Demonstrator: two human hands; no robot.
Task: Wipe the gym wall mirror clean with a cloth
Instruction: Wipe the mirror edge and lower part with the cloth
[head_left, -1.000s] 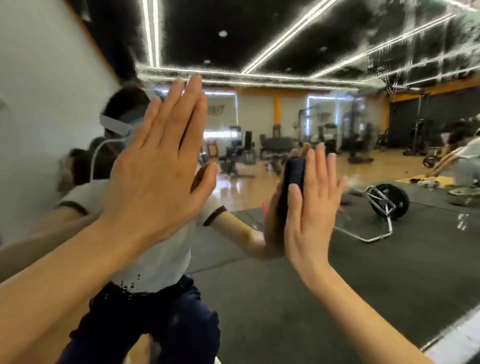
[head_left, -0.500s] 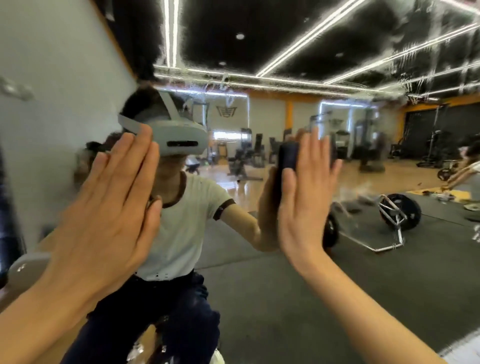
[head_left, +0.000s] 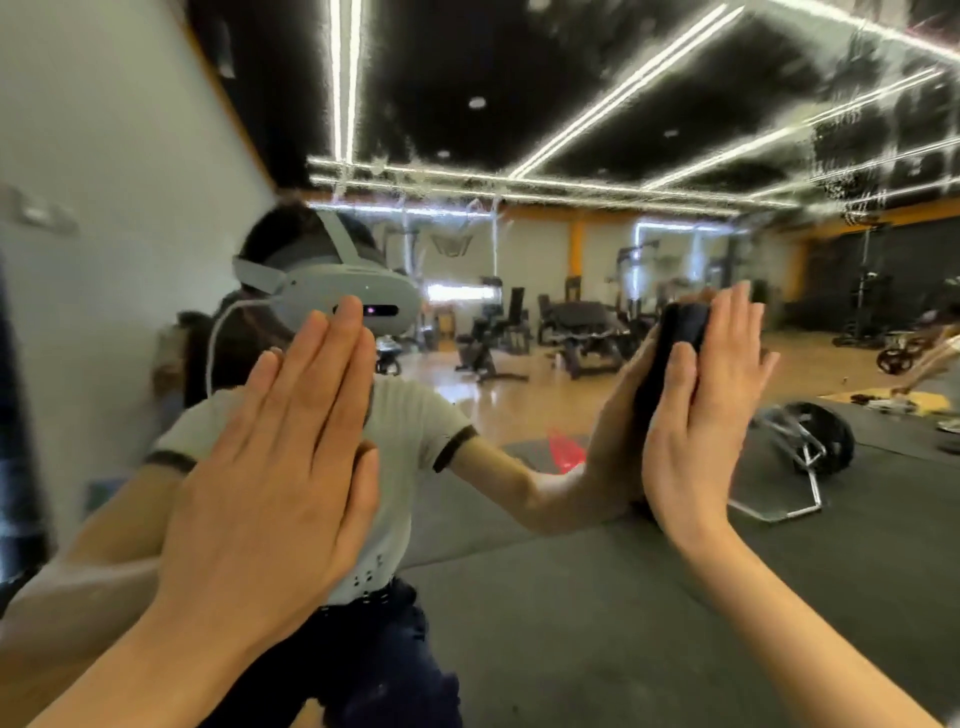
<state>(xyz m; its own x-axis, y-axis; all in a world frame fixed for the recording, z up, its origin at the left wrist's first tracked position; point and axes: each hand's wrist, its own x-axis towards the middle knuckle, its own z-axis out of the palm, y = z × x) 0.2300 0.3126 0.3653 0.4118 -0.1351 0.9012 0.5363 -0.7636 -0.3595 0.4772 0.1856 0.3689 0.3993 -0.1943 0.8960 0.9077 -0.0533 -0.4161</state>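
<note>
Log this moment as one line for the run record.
left hand: flat, fingers straight, at mirror | right hand: presses dark cloth flat on glass | smears on upper mirror | wipe in progress

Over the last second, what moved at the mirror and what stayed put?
The left hand, flat and open, slid down the mirror, from covering the reflected headset to below it. The right hand stayed about where it was, still pressing the dark cloth flat to the glass. No grip taken or released; streaks remain along the top.
</note>
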